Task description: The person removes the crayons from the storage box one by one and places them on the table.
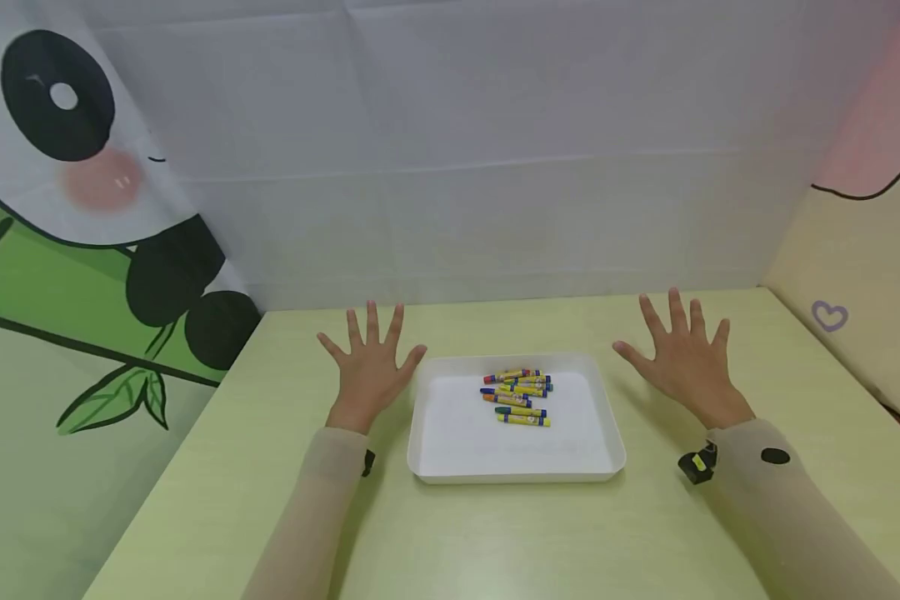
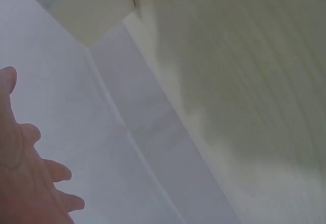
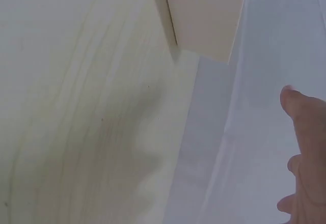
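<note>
Several crayons [image 1: 523, 420] with yellow wrappers lie in a loose stack, all roughly sideways, in a white rectangular tray [image 1: 450, 462]. Red, orange, blue, green and yellow tips show among them. To the tray's left, my left hand [image 1: 371, 375] is held with its fingers spread and nothing in it. On the other side, the right hand [image 1: 686, 371] is spread the same way, also holding nothing. Each wrist view shows part of its own hand, the left hand [image 2: 28, 178] and the right hand [image 3: 310, 152], but neither the tray nor the crayons.
The pale wooden table [image 1: 525, 542] carries the tray near its middle. A white cloth wall [image 1: 495, 167] stands along the back edge. Printed panels rise at both sides, the left one with a cartoon face and green leaves [image 1: 112, 400], the right one with a small purple heart [image 1: 829, 316].
</note>
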Demonstrator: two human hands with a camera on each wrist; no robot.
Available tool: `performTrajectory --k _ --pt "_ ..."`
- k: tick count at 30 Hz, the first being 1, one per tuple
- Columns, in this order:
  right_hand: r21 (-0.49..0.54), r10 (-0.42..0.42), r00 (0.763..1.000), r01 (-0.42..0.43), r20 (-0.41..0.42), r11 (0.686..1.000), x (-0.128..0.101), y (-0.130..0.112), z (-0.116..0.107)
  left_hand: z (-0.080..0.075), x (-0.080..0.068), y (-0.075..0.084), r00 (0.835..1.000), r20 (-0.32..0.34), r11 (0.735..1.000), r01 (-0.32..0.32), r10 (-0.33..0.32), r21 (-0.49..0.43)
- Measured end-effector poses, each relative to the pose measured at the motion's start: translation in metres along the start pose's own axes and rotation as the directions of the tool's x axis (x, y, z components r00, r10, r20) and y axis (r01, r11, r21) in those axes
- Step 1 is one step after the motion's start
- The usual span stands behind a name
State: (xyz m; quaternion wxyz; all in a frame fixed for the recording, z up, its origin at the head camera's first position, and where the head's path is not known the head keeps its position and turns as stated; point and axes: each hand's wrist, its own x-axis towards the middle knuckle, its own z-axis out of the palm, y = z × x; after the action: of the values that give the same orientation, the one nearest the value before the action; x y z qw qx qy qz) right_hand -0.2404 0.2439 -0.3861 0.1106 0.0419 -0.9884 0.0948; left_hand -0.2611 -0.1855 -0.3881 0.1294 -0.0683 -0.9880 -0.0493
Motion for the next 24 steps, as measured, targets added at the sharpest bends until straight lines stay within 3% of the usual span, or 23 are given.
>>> performTrajectory --k 9,13,15,17,19,24 --pt "0.03 -0.008 0.999 0.007 0.037 1.0 0.003 -0.002 -0.01 -0.003 0.003 -0.001 1.0 0.028 0.999 0.001 0.0 -0.047" --pt "0.085 -0.029 0.999 0.025 0.047 0.996 0.005 -0.003 -0.017 -0.006 0.004 -0.002 0.997 0.079 0.988 0.017 -0.005 -0.153" --pt "0.122 -0.045 0.997 0.038 0.057 0.992 0.005 -0.004 -0.021 -0.008 0.005 -0.001 0.993 0.118 0.969 0.031 -0.002 -0.244" --pt "0.172 -0.058 0.996 0.045 0.071 0.984 0.006 -0.005 -0.025 -0.009 0.006 -0.001 0.988 0.154 0.937 0.038 0.017 -0.346" --pt "0.232 -0.062 0.993 0.038 0.099 0.972 0.007 -0.005 -0.029 -0.01 0.006 -0.002 0.98 0.192 0.887 0.045 0.049 -0.459" --pt "0.404 -0.083 0.98 0.004 0.179 0.915 0.011 -0.01 -0.038 -0.009 0.007 -0.005 0.961 0.258 0.707 0.115 0.099 -0.698"
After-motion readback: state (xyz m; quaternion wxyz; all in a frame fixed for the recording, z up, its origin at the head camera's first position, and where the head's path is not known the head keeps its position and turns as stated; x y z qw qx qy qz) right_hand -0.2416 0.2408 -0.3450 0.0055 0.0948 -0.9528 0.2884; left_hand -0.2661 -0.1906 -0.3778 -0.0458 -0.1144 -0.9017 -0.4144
